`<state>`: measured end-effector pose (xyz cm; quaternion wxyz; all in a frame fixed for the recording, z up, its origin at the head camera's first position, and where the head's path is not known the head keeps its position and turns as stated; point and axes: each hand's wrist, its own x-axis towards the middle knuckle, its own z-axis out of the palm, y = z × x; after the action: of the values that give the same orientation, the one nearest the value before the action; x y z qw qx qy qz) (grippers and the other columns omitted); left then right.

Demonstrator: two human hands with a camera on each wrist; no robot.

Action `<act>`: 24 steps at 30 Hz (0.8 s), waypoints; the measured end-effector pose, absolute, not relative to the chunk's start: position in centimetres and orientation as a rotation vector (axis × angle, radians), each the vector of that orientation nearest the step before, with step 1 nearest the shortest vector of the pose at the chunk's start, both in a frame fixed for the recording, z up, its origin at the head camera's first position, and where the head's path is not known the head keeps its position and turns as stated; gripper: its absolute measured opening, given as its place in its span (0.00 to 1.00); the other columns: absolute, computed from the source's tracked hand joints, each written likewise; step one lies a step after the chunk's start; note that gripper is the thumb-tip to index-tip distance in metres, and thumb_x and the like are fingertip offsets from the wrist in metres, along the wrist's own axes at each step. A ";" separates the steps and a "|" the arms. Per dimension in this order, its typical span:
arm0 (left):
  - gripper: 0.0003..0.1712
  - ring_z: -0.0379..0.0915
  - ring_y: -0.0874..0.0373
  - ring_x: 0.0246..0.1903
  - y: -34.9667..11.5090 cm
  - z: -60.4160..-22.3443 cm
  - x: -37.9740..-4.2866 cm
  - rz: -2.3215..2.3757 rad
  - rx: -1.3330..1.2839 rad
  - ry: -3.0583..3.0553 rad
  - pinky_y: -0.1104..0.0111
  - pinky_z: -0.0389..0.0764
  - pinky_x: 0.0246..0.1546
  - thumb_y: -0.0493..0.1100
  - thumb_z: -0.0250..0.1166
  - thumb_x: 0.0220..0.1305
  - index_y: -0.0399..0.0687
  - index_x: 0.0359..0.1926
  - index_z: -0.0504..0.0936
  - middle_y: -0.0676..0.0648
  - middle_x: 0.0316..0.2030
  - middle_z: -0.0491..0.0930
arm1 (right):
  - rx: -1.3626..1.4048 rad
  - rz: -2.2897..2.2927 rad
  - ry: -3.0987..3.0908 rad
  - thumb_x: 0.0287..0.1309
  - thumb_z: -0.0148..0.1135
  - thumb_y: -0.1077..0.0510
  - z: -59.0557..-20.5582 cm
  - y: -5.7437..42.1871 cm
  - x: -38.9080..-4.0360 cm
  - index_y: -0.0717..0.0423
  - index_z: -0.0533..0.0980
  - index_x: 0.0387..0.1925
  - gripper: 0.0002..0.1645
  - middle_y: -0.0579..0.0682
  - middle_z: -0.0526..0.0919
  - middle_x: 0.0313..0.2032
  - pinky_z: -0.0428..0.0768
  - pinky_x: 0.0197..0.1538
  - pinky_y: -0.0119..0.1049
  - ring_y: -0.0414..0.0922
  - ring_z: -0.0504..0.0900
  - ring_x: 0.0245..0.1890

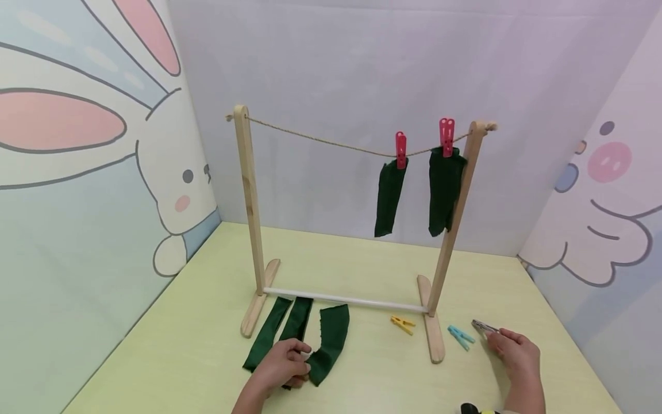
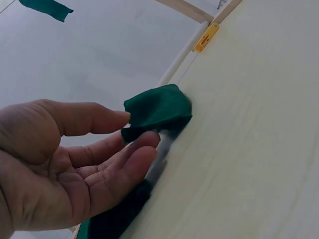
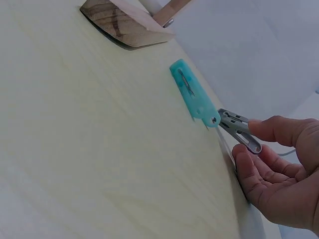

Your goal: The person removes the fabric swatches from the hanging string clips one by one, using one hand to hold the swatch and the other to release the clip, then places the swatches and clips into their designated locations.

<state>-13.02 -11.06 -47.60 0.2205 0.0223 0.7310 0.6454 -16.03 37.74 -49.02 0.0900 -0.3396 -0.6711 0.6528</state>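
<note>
My left hand (image 1: 281,363) pinches the near end of a curved dark green cloth piece (image 1: 335,333) on the table. In the left wrist view, that cloth (image 2: 157,107) bulges up beyond the thumb and fingertips. Two narrower green strips (image 1: 269,332) lie beside it, partly behind the hand. On the right, my right hand (image 1: 519,353) holds a grey clothespin (image 1: 483,326) between thumb and fingers, its tip pointing away. The right wrist view shows the clothespin's handles (image 3: 244,137) in the pinch and a light blue clothespin (image 3: 194,94) beyond it.
A wooden rack with two posts (image 1: 250,201) carries a sagging rope (image 1: 320,140). Red clothespins (image 1: 400,150) hold two green cloth pieces (image 1: 446,190) at its right half. A white bar (image 1: 341,299) joins the feet. A yellow clothespin (image 1: 402,324) lies near the right foot (image 1: 431,333).
</note>
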 end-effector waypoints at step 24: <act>0.10 0.76 0.57 0.19 -9.9 -48.1 -12.7 1.735 0.033 2.048 0.65 0.78 0.18 0.27 0.63 0.51 0.33 0.37 0.75 0.43 0.22 0.78 | -0.943 1.513 -2.482 0.41 0.73 0.55 -48.2 37.1 -16.0 0.72 0.74 0.39 0.28 0.48 0.76 0.20 0.70 0.27 0.36 0.44 0.72 0.24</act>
<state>-12.68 -9.88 -48.12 0.2267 0.0121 0.7430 0.6296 -16.00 37.15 -48.16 0.0426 -0.3083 -0.8115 0.4946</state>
